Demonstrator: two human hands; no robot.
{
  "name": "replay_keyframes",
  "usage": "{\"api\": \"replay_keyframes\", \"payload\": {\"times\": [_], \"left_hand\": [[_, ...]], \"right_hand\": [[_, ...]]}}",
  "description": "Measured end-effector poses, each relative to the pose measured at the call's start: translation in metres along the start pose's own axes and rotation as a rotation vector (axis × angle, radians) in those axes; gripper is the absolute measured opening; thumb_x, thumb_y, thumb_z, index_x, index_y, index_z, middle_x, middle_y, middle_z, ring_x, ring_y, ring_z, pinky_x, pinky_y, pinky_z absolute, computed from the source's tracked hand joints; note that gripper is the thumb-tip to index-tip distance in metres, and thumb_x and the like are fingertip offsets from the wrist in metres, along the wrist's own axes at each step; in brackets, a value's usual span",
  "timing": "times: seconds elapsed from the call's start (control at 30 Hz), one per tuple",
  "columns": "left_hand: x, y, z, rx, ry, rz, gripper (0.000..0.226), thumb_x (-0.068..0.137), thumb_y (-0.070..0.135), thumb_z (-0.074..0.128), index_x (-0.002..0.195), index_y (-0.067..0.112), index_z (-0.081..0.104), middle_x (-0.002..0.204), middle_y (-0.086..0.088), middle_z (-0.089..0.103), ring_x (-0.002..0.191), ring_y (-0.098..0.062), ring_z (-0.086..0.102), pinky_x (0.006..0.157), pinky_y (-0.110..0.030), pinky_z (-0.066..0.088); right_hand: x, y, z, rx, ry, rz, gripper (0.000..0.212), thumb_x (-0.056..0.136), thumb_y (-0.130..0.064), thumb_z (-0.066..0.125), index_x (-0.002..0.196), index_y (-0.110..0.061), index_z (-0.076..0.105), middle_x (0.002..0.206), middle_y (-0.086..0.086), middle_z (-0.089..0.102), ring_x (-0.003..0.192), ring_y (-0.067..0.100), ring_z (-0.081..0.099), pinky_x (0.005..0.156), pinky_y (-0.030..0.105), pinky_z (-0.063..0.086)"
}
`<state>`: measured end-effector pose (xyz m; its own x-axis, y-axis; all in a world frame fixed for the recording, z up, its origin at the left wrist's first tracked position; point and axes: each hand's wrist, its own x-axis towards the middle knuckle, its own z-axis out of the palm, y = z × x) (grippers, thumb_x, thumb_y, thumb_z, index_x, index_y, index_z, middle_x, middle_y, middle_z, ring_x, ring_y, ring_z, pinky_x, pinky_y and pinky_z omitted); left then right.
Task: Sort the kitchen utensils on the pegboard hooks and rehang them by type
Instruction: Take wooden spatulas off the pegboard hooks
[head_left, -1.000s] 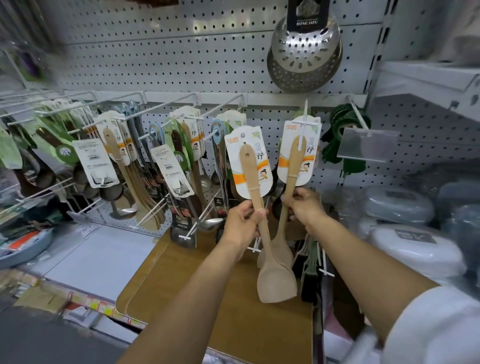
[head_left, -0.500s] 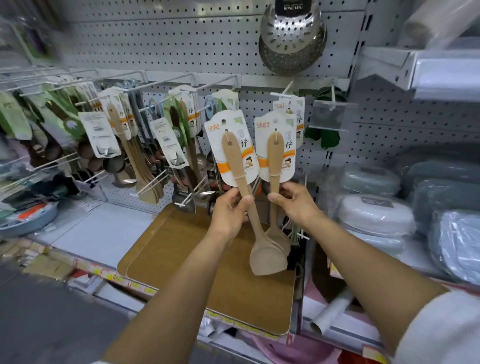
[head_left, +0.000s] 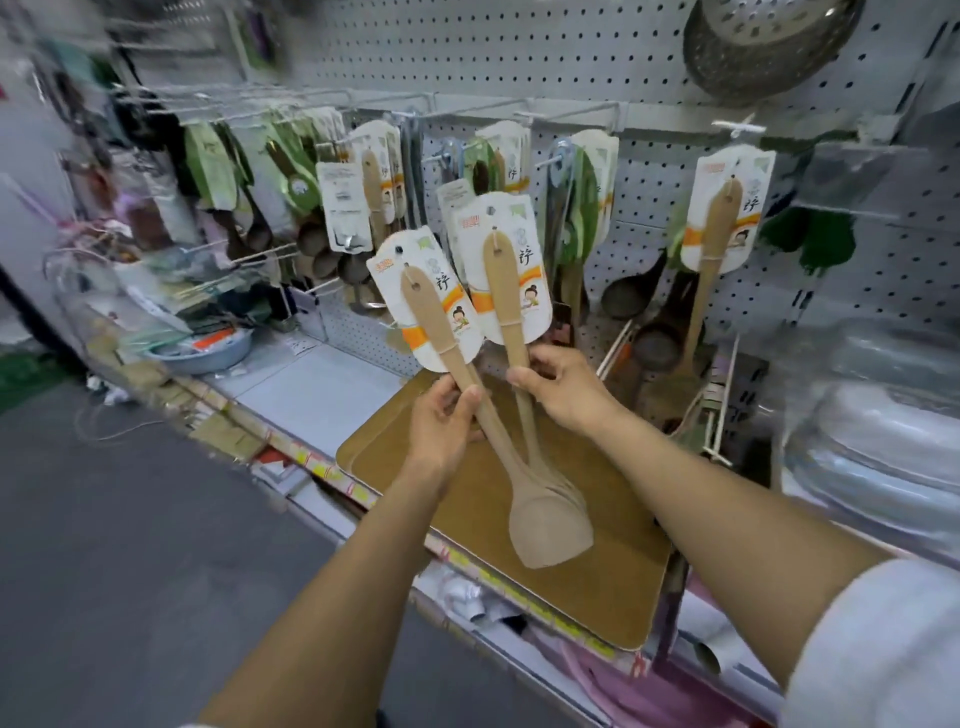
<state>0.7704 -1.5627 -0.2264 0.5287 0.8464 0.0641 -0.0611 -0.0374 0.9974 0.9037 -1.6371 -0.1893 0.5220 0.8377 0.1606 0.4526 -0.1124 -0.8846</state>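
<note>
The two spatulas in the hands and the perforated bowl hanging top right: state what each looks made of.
Both spatulas, one in the left hand and one in the right hand, look like pale unfinished wood or bamboo: matte tan, no gloss. Their backing cards look like printed glossy cardboard. The perforated bowl looks like metal, probably stainless steel: grey sheen, punched holes.

Two wooden spatulas are held, one spatula (head_left: 467, 395) between the left fingers (head_left: 470, 402) and a second spatula (head_left: 506, 291) under the right fingers (head_left: 519, 375). A third wooden spatula (head_left: 714, 249) hangs beyond the right fingers. One steel colander (head_left: 763, 47) hangs above them.
</note>
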Motion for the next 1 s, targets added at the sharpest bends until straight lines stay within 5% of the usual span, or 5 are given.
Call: {"api": "replay_keyframes", "payload": {"times": [0.23,0.37,0.57,0.83,1.0], "left_hand": [[0.017,-0.033,-0.070,0.020,0.101,-0.060,0.020,0.100,0.012,0.050,0.114,0.007,0.063,0.102,-0.012,0.069,0.092,-0.026,0.069,0.076,-0.042,0.061],[0.031,-0.056,-0.117,0.008,0.151,-0.125,0.020,0.100,0.011,0.050,0.110,0.006,0.066,0.090,-0.006,0.073,0.076,-0.020,0.072,0.063,-0.036,0.061],[0.067,-0.094,-0.167,0.062,0.150,-0.258,0.017,0.099,0.010,0.052,0.092,0.003,0.066,0.073,-0.010,0.068,0.064,-0.022,0.068,0.053,-0.030,0.055],[0.120,-0.178,-0.188,0.133,0.076,-0.464,0.020,0.098,0.009,0.052,0.092,-0.006,0.064,0.076,-0.019,0.065,0.060,-0.026,0.065,0.056,-0.036,0.058],[0.167,-0.212,-0.177,0.169,0.018,-0.500,0.012,0.097,0.013,0.056,0.102,0.003,0.060,0.091,-0.020,0.067,0.078,-0.036,0.069,0.062,-0.042,0.060]], "right_hand": [[0.035,0.004,0.079,0.027,-0.144,0.066,0.011,0.093,-0.013,0.060,0.101,-0.007,0.065,0.101,0.009,0.069,0.088,0.013,0.061,0.065,0.006,0.044],[0.056,0.017,0.133,0.026,-0.197,0.112,0.013,0.093,-0.018,0.061,0.099,-0.008,0.066,0.103,0.013,0.071,0.094,0.021,0.066,0.083,0.031,0.050],[0.085,0.042,0.196,0.024,-0.235,0.264,0.021,0.096,-0.022,0.059,0.110,-0.008,0.066,0.095,0.008,0.067,0.080,0.014,0.059,0.056,0.010,0.041],[0.122,0.118,0.244,-0.014,-0.243,0.507,0.022,0.093,-0.022,0.062,0.103,-0.003,0.068,0.085,0.010,0.066,0.070,0.018,0.060,0.071,0.029,0.051],[0.150,0.162,0.246,-0.018,-0.141,0.608,0.028,0.094,-0.019,0.061,0.099,0.008,0.066,0.073,0.009,0.062,0.055,0.013,0.053,0.051,0.018,0.043]]}}
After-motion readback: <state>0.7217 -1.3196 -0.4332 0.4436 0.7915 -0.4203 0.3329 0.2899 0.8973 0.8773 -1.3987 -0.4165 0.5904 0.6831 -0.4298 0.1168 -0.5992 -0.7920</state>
